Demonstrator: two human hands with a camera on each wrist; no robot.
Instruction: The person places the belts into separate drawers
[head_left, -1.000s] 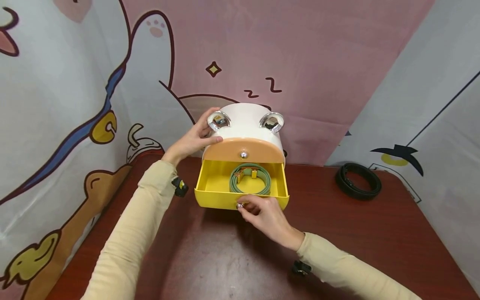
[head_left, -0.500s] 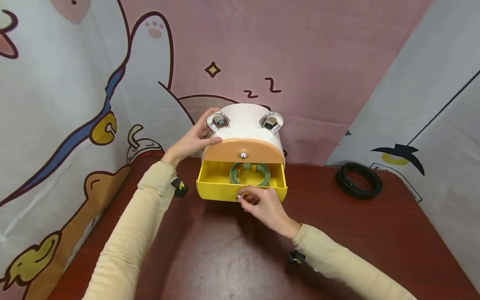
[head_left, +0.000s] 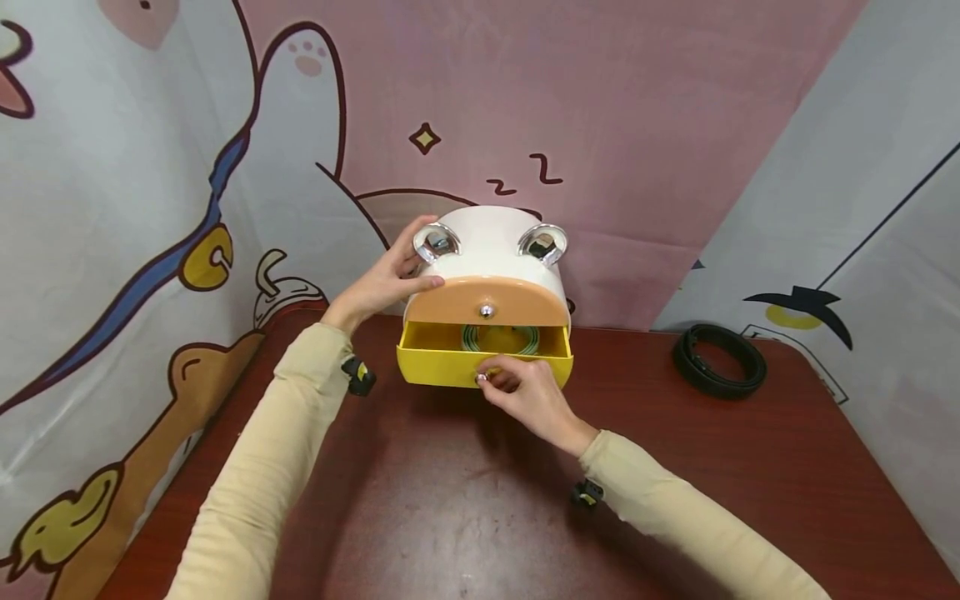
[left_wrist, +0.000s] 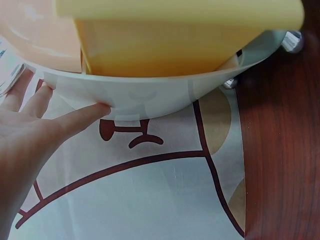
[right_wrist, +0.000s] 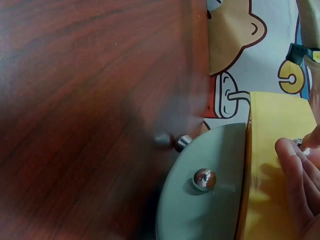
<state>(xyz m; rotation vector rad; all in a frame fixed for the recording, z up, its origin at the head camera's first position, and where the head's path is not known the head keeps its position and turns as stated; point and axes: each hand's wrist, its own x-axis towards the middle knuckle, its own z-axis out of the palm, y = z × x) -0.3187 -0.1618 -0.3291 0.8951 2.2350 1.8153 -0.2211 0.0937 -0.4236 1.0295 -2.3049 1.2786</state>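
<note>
- Drawer (head_left: 431,368), yellow and partly out, sits directly ahead of my right hand (head_left: 536,402), which is closed in a pinch on its small silver knob (head_left: 481,379).
- Left hand (head_left: 382,279): I have it spread, fingers nearly straight, against the side of the white cabinet (head_left: 491,237) that bears the drawer.
- Just beside my left fingers is a round chrome eye (head_left: 437,242).
- Beyond my right hand, inside the drawer, I see part of a green coil (head_left: 470,338).
- To the right of my left thumb is a peach front (head_left: 450,304).
- Well to my right hand's right, a black coiled belt (head_left: 720,387) lies on the red-brown table (head_left: 465,500).
</note>
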